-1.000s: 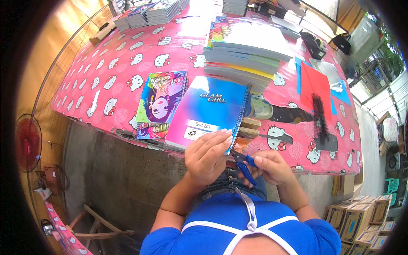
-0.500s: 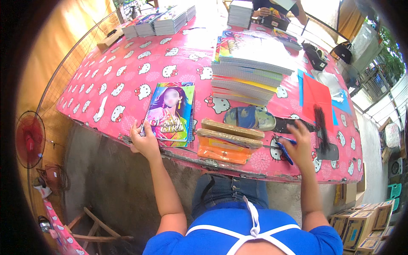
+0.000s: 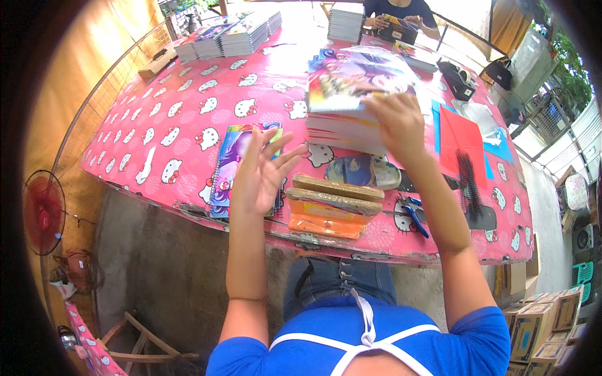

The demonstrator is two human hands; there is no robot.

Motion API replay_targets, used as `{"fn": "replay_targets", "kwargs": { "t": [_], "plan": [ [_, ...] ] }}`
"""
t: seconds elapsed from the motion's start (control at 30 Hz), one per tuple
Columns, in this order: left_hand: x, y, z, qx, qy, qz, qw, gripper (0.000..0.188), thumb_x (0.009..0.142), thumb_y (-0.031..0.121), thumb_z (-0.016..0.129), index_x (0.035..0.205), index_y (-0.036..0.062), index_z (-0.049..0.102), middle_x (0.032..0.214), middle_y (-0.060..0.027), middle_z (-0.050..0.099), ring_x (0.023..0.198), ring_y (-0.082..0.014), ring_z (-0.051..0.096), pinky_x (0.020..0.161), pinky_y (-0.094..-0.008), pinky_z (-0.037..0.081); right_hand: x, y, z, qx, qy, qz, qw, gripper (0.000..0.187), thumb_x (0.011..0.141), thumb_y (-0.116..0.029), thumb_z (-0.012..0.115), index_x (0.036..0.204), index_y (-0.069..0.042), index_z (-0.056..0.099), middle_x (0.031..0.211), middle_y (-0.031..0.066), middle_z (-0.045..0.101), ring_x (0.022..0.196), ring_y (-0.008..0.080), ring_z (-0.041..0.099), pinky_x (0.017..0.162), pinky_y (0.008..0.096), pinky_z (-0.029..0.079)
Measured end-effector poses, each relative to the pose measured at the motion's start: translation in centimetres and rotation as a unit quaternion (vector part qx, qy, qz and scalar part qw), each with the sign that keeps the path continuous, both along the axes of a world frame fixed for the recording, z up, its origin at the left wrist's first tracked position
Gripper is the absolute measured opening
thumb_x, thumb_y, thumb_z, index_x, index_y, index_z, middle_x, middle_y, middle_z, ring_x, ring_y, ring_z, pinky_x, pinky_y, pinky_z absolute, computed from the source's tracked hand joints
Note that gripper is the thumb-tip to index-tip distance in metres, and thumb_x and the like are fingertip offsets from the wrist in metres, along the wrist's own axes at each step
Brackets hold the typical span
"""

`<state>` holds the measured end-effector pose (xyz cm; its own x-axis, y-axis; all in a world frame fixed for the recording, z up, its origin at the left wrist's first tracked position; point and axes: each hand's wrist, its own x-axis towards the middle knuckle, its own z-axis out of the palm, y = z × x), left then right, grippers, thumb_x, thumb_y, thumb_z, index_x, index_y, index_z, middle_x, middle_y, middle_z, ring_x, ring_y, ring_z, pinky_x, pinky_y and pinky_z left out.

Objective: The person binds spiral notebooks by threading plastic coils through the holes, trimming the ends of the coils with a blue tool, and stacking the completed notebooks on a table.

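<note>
My left hand point(image 3: 263, 172) is open, its fingers spread, over a colourful spiral-bound notebook point(image 3: 222, 191) near the table's front edge. It hides much of the cover. My right hand point(image 3: 398, 125) reaches forward to the tall stack of notebooks point(image 3: 345, 128). Its fingers are closed on the near edge of the top notebook point(image 3: 351, 78), whose bright cover is smeared by motion. Blue-handled pliers point(image 3: 415, 220) lie on the table, left of my right forearm. Between my arms stands an orange block with worn brown boards point(image 3: 332, 210).
A blue patterned pouch point(image 3: 364, 172) lies behind the block. Black binding coils point(image 3: 467, 182) and red and blue sheets point(image 3: 461, 141) are at the right. More notebook stacks point(image 3: 241, 39) stand at the back left. Across the table sits another person point(image 3: 401, 15) handling something.
My right hand has left the pliers and moved forward to the top of the stack. My left hand has let go of the notebook's left edge and moved right over its cover.
</note>
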<state>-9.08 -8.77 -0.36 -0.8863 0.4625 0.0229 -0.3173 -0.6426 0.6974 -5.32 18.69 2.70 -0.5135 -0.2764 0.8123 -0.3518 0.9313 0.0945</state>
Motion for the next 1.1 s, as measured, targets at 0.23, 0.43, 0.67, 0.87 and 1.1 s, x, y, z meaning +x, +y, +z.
{"fn": "replay_targets", "kwargs": {
  "t": [0.23, 0.43, 0.67, 0.87, 1.1],
  "plan": [
    [1.7, 2.7, 0.6, -0.014, 0.18, 0.061, 0.982, 0.026, 0.094, 0.007, 0.061, 0.117, -0.0024, 0.057, 0.105, -0.0103, 0.068, 0.091, -0.016, 0.066, 0.084, -0.0306, 0.053, 11.1, -1.7, -2.7, -0.227, -0.067, 0.055, 0.97, 0.041, 0.072, -0.005, 0.071, 0.113, -0.007, 0.067, 0.109, 0.009, 0.065, 0.109, 0.0237, 0.057, 0.097, 0.0396, 0.042],
    [5.5, 1.7, 4.0, -0.137, 0.377, 0.106, 0.91, 0.025, 0.089, 0.004, 0.067, 0.113, -0.0015, 0.063, 0.101, -0.0055, 0.068, 0.092, -0.0104, 0.062, 0.081, -0.0251, 0.049, 14.8, 0.1, -6.9, -0.5, -0.261, 0.022, 0.825, 0.028, 0.082, 0.003, 0.07, 0.109, 0.005, 0.063, 0.104, 0.0095, 0.069, 0.099, 0.0189, 0.063, 0.087, 0.0306, 0.05],
    [4.9, 1.3, 0.9, -0.212, 0.302, 0.157, 0.916, 0.052, 0.076, -0.004, 0.076, 0.124, -0.0002, 0.055, 0.118, -0.0098, 0.061, 0.112, -0.0165, 0.056, 0.097, -0.0308, 0.043, 15.5, -2.7, -11.1, -0.337, -0.414, -0.11, 0.838, 0.045, 0.078, -0.011, 0.077, 0.119, 0.002, 0.061, 0.106, 0.0169, 0.069, 0.094, 0.0277, 0.067, 0.082, 0.0349, 0.052],
    [7.2, 2.1, -4.3, -0.246, 0.205, 0.138, 0.937, 0.096, 0.064, -0.005, 0.081, 0.145, 0.0029, 0.033, 0.142, -0.0126, 0.042, 0.131, -0.0227, 0.042, 0.112, -0.0373, 0.03, 17.1, -5.0, -14.4, -0.428, -0.201, 0.023, 0.881, 0.073, 0.081, -0.021, 0.074, 0.142, 0.001, 0.04, 0.137, 0.0196, 0.052, 0.122, 0.0293, 0.054, 0.102, 0.0413, 0.041],
    [7.3, 3.2, -1.7, -0.297, 0.291, 0.366, 0.832, 0.101, 0.068, 0.0, 0.082, 0.15, 0.0033, 0.023, 0.154, -0.0131, 0.025, 0.14, -0.0259, 0.029, 0.115, -0.0391, 0.023, 13.6, 15.8, -9.4, -0.161, -0.09, -0.278, 0.943, 0.037, 0.078, -0.024, 0.075, 0.105, -0.001, 0.065, 0.102, 0.0183, 0.066, 0.097, 0.0355, 0.061, 0.083, 0.0453, 0.047]
  ]
}}
